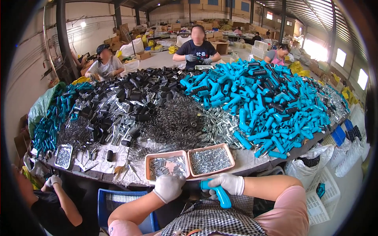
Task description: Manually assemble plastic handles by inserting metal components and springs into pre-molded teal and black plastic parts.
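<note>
My right hand (229,183), in a white glove, grips a blue plastic handle piece (220,194) just below the table's front edge. In a matching glove, my left hand (169,186) rests closed at the front rim of a pink tray (149,160) that holds small metal tubes. I cannot tell whether that hand holds a part. A second pink tray (230,154) beside it is filled with small shiny metal pieces.
The long table carries a big heap of blue handle pieces (264,102), black tubes (138,90), wire springs (173,122) and metal tubes (220,126). Three people work across the table; another gloved person (53,181) sits at my left. A blue crate (122,202) and white baskets (323,196) stand below.
</note>
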A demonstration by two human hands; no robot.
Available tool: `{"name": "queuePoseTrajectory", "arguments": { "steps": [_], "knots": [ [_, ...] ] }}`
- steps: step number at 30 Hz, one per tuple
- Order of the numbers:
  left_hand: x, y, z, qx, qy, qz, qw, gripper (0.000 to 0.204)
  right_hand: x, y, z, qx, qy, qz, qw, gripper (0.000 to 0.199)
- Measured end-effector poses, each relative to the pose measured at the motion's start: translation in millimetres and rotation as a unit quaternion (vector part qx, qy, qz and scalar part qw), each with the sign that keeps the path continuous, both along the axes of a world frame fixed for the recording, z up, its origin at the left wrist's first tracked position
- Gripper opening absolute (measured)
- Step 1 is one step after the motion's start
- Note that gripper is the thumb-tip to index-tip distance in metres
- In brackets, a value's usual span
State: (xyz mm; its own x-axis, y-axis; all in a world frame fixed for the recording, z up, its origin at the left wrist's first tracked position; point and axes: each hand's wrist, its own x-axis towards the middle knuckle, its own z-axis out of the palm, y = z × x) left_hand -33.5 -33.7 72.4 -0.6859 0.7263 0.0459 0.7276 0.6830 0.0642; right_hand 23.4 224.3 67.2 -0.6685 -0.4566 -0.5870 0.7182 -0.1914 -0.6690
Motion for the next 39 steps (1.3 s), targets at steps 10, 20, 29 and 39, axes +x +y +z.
{"name": "queuePoseTrajectory", "arguments": {
  "steps": [10, 20, 29, 39],
  "knots": [
    [-1.5, -6.0, -12.7, 0.088, -0.107, 0.138, 0.981, 0.023, 21.5, -12.2, 26.5, 0.192, 0.714, -0.103, 0.665, 0.063],
    [13.2, -0.6, -24.8, 0.18, -0.138, 0.094, 0.969, 0.022, 28.4, -7.2, 49.6, 0.193, 0.772, -0.045, 0.604, 0.045],
    [15.9, -7.5, -46.3, 0.233, -0.157, 0.089, 0.956, 0.02, 26.5, -7.8, 43.5, 0.18, 0.771, -0.02, 0.611, 0.048],
    [36.9, 0.2, -42.9, 0.159, -0.24, -0.001, 0.958, 0.027, 18.9, 3.0, 46.0, 0.108, 0.787, 0.038, 0.606, 0.043]
  ]
}}
